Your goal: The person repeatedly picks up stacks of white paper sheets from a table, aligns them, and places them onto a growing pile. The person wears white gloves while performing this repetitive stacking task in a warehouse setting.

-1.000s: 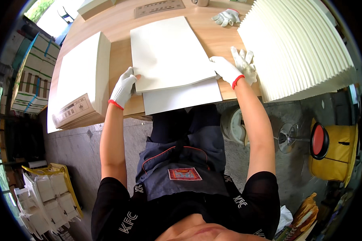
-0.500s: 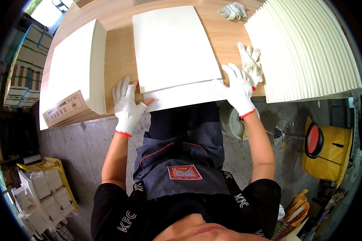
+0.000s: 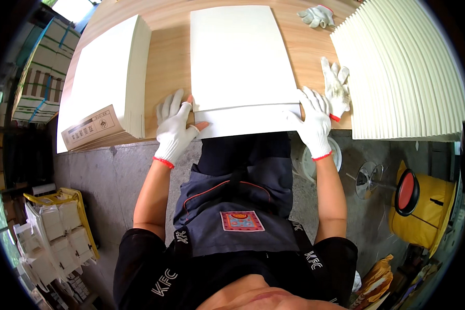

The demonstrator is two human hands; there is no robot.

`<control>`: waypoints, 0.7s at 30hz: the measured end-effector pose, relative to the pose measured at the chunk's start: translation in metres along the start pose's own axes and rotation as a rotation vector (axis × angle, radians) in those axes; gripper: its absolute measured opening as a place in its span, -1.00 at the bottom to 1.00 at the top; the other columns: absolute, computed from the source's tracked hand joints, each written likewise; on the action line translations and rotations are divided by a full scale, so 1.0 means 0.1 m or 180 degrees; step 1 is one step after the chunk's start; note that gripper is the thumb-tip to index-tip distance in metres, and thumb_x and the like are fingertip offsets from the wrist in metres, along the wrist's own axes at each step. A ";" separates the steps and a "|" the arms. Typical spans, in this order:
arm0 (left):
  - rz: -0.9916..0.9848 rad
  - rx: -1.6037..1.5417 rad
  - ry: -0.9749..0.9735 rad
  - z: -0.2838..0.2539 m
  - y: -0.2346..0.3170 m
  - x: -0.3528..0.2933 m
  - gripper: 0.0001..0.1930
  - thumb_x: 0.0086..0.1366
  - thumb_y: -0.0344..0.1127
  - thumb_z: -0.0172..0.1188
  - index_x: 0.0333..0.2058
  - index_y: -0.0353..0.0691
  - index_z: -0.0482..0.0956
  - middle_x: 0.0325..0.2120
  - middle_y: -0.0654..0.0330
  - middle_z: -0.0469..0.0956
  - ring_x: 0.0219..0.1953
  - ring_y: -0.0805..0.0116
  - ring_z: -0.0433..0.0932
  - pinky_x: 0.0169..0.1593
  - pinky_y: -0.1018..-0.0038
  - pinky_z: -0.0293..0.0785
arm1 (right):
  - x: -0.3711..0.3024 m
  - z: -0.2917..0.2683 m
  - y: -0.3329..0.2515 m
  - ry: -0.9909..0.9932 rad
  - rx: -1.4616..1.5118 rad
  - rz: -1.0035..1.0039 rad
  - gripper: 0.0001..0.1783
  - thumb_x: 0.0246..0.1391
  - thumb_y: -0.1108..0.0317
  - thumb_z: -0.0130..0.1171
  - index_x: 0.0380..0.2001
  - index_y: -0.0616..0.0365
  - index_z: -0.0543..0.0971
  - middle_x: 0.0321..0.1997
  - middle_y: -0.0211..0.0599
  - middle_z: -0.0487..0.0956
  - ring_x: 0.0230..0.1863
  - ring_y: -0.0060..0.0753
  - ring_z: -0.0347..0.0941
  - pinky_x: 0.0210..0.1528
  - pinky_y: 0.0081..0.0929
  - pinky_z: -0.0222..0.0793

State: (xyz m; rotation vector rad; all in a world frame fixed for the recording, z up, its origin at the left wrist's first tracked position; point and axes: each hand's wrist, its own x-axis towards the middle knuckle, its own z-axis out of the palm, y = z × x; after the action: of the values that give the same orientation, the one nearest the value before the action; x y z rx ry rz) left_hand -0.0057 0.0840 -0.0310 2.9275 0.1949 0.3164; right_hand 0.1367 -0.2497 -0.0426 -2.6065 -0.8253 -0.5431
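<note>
A large white sheet or pad (image 3: 243, 57) lies on the wooden table in front of me. From under its near edge a white strip (image 3: 243, 122) sticks out toward me, reaching the table's front. My left hand (image 3: 176, 124), in a white knitted glove with bare thumb and index tips, is at the left side, its thumb on the strip's end and its fingers spread. At the right side my right hand (image 3: 312, 121), gloved the same way, has its thumb over the strip and its other fingers stretched along the sheet's edge. Neither hand is closed around anything.
To the left stands a stack of white paper (image 3: 106, 67) with a brown printed label sheet (image 3: 90, 129). A tall row of cream-coloured stacked sheets (image 3: 398, 77) fills the right. Two loose gloves, one soiled (image 3: 336, 88) and one farther off (image 3: 316, 17), lie between.
The whole view has shifted slightly. My right hand has slid a little toward me along the sheet's right edge, and the sheet lies straighter over the strip. My left hand keeps its place.
</note>
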 end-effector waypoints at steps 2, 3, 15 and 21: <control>-0.0020 -0.0064 0.0013 0.01 0.00 -0.01 -0.31 0.02 0.08 0.42 0.02 -0.26 0.50 0.27 -0.06 0.25 0.34 -0.09 0.14 0.34 0.03 -0.01 | 0.00 -0.03 0.00 -0.0114 -0.0045 0.0008 -0.26 -0.02 -0.14 0.32 0.12 0.14 0.51 0.26 -0.10 0.45 0.31 0.00 0.27 0.37 -0.10 0.08; -0.0024 -0.0098 0.0020 0.01 0.00 -0.01 -0.35 0.02 0.07 0.42 -0.02 -0.25 0.52 0.28 -0.02 0.25 0.34 -0.08 0.12 0.35 0.02 -0.02 | 0.00 -0.03 0.00 -0.0097 -0.0034 -0.0009 -0.26 -0.02 -0.14 0.32 0.12 0.15 0.51 0.26 -0.10 0.45 0.31 0.01 0.27 0.37 -0.10 0.08; 0.0020 -0.0062 0.0065 0.05 -0.02 -0.01 -0.33 0.03 0.11 0.40 -0.01 -0.25 0.52 0.28 -0.05 0.24 0.34 -0.05 0.13 0.36 0.02 -0.04 | 0.00 0.01 0.01 0.0033 -0.0001 0.0008 -0.29 -0.04 -0.15 0.32 0.07 0.10 0.53 0.21 -0.14 0.48 0.28 -0.04 0.30 0.39 -0.06 0.05; 0.0120 0.0041 0.0026 0.00 -0.01 -0.01 -0.25 0.07 0.11 0.37 0.12 -0.28 0.45 0.27 -0.15 0.26 0.32 -0.13 0.18 0.35 0.05 0.02 | -0.01 0.02 0.02 -0.0039 0.0025 0.0094 -0.25 -0.05 -0.22 0.29 0.07 0.08 0.52 0.22 -0.16 0.47 0.30 -0.03 0.27 0.41 -0.06 0.01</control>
State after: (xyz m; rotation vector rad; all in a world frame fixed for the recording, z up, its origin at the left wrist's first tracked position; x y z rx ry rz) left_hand -0.0064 0.0849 -0.0317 2.9461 0.1433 0.3338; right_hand 0.1372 -0.2508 -0.0456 -2.6130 -0.7899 -0.5154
